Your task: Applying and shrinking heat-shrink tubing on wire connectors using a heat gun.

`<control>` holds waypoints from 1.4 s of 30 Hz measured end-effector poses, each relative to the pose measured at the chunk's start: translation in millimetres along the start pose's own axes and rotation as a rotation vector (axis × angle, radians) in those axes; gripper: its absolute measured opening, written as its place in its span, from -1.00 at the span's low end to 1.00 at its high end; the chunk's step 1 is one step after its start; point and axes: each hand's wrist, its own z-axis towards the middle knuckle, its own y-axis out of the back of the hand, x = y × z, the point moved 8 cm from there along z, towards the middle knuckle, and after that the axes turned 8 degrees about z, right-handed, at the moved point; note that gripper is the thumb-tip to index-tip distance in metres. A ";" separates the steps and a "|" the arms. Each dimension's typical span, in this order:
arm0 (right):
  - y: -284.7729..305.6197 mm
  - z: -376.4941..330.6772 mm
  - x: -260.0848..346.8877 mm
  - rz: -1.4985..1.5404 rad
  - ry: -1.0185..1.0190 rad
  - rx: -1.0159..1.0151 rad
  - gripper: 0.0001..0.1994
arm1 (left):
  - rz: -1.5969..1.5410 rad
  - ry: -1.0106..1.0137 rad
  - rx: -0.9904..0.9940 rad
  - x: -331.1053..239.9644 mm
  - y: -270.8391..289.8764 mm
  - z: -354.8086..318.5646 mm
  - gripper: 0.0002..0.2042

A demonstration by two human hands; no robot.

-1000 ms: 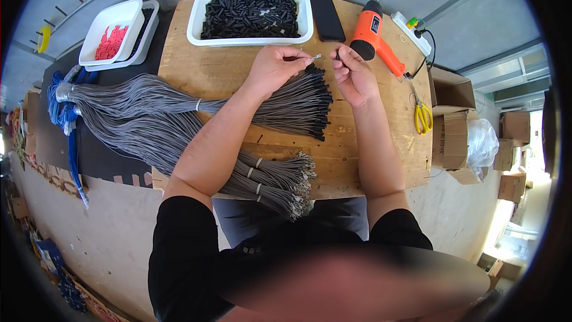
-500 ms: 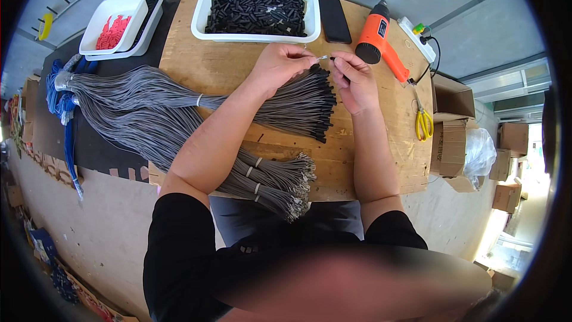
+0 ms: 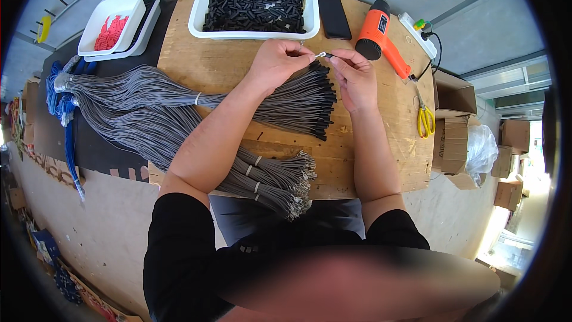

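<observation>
My left hand [image 3: 279, 61] pinches the end of a thin grey wire [image 3: 320, 55] above a wooden board [image 3: 381, 125]. My right hand [image 3: 353, 76] meets it from the right, fingertips closed on a small black sleeve [image 3: 327, 55] at the wire's metal tip. Under both hands lies a bundle of grey wires with black-sleeved ends [image 3: 301, 106]. A second bundle of grey wires with bare metal ends [image 3: 275, 180] lies near the board's front edge. A white tray of black sleeves [image 3: 253, 6] stands just beyond my hands.
An orange heat gun [image 3: 381, 36] and a black phone [image 3: 333, 15] lie at the back right, yellow scissors [image 3: 425, 118] at the right edge. A white tray with red pieces [image 3: 113, 25] sits back left. Cardboard boxes [image 3: 456, 137] stand to the right.
Both hands stay together at the wire's tip, with only small finger movement. The view has shifted slightly.
</observation>
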 end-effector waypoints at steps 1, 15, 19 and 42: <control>-0.1 -0.3 0.0 -0.018 0.005 -0.011 -0.84 | 0.004 -0.005 0.004 1.4 0.1 0.4 -0.84; 1.3 -1.3 5.4 -0.054 0.081 -0.008 -0.81 | 0.126 -0.062 0.014 -6.3 -0.4 -1.7 -0.85; 0.3 -1.7 7.5 -0.100 0.077 -0.015 -0.81 | 0.170 -0.088 0.016 -11.8 0.3 -3.7 -0.85; -0.8 -0.4 3.3 -0.101 0.096 0.027 -0.85 | 0.181 -0.111 0.028 -8.6 -2.0 -1.8 -0.83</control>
